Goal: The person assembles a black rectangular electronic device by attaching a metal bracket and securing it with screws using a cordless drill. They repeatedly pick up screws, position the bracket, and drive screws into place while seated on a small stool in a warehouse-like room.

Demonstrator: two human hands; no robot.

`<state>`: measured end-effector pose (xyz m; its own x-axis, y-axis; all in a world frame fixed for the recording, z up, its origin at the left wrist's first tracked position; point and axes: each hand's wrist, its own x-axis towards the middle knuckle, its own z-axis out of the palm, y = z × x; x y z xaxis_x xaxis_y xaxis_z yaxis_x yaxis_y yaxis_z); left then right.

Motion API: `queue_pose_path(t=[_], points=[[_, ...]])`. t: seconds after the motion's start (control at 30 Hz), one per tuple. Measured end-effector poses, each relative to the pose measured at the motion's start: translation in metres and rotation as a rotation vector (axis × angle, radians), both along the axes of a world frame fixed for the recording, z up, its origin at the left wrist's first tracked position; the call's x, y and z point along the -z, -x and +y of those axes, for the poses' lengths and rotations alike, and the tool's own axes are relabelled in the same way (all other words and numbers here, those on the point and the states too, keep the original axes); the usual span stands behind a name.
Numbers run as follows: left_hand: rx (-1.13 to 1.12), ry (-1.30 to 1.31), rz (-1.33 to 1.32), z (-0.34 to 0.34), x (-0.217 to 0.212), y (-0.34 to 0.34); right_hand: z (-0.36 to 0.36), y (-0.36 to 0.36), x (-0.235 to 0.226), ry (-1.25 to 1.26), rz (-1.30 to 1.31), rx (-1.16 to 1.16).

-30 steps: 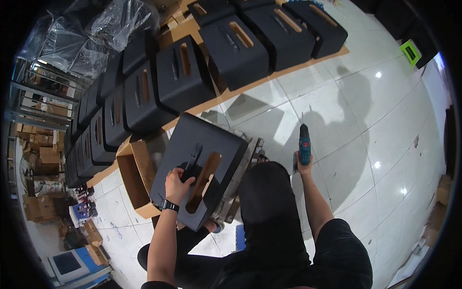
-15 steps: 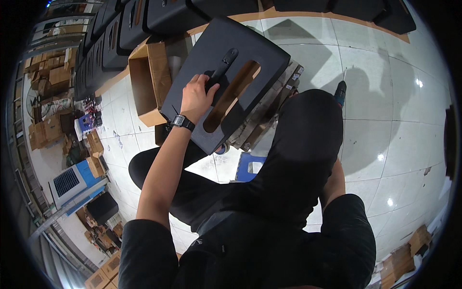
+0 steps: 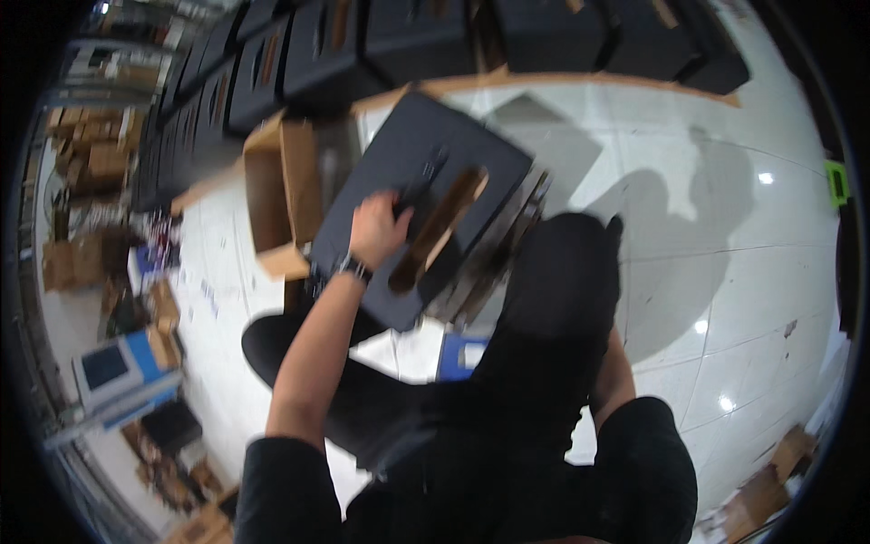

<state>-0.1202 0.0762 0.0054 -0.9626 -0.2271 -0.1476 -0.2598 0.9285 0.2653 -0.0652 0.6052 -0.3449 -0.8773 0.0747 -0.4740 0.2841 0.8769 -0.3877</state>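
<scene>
When looking down, see black cabinet (image 3: 385, 136) ahead, left of raised right knee (image 3: 562, 272), long axis slanting near-left to far-right. Find slot (image 3: 444, 220) along that axis, shorter strap handle (image 3: 428, 177) beside it. See left hand (image 3: 377, 231), the nearer, laid at handle's near end; cannot tell whether clamped. Cannot see right hand, hidden behind knee.

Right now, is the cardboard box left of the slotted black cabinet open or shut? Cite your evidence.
Open. The cardboard box beside the slotted black cabinet shows its hollow interior, with no flaps across the opening.
</scene>
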Motion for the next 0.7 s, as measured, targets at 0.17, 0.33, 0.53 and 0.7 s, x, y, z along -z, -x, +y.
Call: queue_pose_path(t=[0.17,0.33,0.53,0.7], points=[[0.044,-0.089,-0.061,-0.005,0.007,-0.007,0.031,-0.004,-0.018,0.051,-0.203,0.048],[0.034,-0.072,-0.026,-0.007,0.021,-0.004,0.012,0.026,-0.173,0.367,-0.344,0.320],[-0.089,-0.140,-0.027,-0.001,0.018,-0.003,-0.091,0.101,-0.384,0.718,0.524,0.214],[-0.112,-0.131,-0.024,-0.009,0.022,-0.007,-0.242,0.128,-0.484,1.008,0.397,-0.178]])
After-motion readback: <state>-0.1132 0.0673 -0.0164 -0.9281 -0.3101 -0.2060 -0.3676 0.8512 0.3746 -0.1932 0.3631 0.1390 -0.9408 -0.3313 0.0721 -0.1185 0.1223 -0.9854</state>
